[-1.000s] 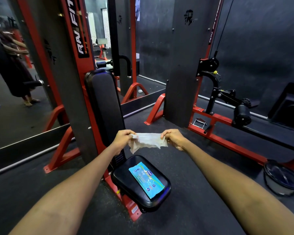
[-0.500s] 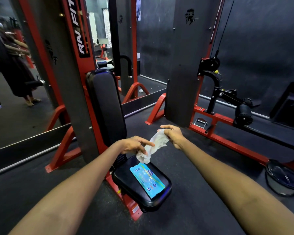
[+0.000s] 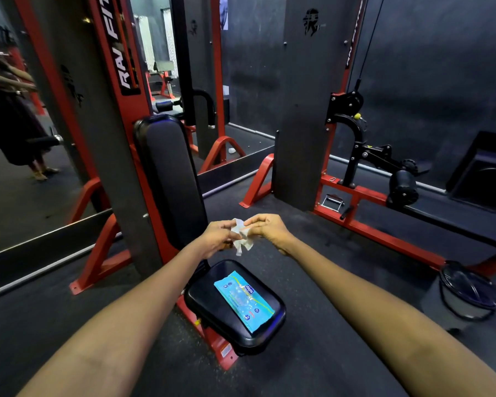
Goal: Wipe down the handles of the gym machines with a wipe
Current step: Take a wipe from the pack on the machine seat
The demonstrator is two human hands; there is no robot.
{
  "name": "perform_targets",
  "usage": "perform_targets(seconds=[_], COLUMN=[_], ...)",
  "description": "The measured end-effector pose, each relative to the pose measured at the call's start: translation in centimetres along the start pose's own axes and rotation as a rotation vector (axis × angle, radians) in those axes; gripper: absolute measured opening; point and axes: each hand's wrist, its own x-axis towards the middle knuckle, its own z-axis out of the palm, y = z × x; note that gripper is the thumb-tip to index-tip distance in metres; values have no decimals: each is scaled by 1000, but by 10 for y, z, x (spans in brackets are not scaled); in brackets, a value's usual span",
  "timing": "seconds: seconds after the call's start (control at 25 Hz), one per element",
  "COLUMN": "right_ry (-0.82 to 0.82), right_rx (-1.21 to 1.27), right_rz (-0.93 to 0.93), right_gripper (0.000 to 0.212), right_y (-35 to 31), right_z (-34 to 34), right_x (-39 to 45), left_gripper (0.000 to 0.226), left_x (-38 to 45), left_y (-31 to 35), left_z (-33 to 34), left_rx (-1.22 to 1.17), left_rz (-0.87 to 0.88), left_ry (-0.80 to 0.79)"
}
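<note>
Both hands (image 3: 242,234) bunching wipe (image 3: 242,235)

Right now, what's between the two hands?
Head view: only the crumpled white wipe, pinched between the left hand and the right hand. Nothing else sits in that gap.

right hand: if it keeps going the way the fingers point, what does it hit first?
The right hand points left at the crumpled wipe it pinches, with the left hand directly beyond. Past those, probably the black backrest pad, though depth is unclear.
</note>
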Motion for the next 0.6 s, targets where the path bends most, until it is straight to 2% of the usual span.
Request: perform_targets(seconds=[0.08,0.2,0.28,0.32,0.36,0.44,0.48,0.52,0.6], right_ry=[1,-40,-160,-168,-90,244,333,311,111], right_rx=[-12,-14,-15,19,95,313,394,417,350], right_rz=[-25,-53,-43,-32,-12,98,187,297,502], right_gripper=[23,22,21,19,17,14,14,18,40], right_y=[0,2,2,1,-2,-5,-4,-2,3], right_z=[3,4,3,3,3,-1,-5,-9,-13], right_x=[-1,-4,-8,-10,-10,-2,3,6,7], left_gripper=[31,12,19,20,23,30,31,32,30], left_x=[7,14,15,16,17,17,17,18,20], left_y=[0,0,1,1,-1,-2,-2,-3,-4], left_z=[2,3,5,6,6,6,6,4,3], left_rx=[-12,-83,-134,-122,-93,-84,-97,-119,-169], left_rz=[5,5,42,78,111,143,146,144,119], left_ry=[65,193,246,274,291,292,297,302,302])
